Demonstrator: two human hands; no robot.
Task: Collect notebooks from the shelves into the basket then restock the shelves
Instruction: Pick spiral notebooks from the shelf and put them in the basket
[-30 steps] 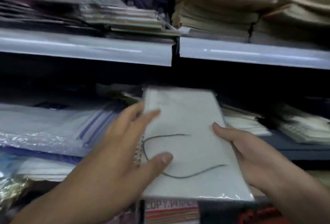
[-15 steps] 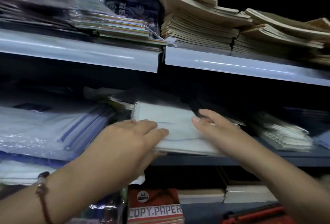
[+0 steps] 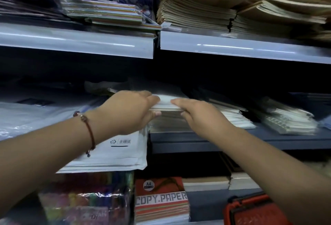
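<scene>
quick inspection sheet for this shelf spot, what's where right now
surface: middle shelf, grey edge, stacked with stock
job's things: white notebook on top of a stack on that shelf; red basket below right
clutter: copy paper pack, brown paper stacks, white envelopes
grip: left hand and right hand both hold the notebook's front edge
cables: nothing seen
surroundings: upper shelf, dark behind

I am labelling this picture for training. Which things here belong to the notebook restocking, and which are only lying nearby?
Part of the job:
- white notebook, gripped by left hand and right hand
- middle shelf
- red basket

Lying about:
- copy paper pack
- white envelopes
- brown paper stacks
</scene>
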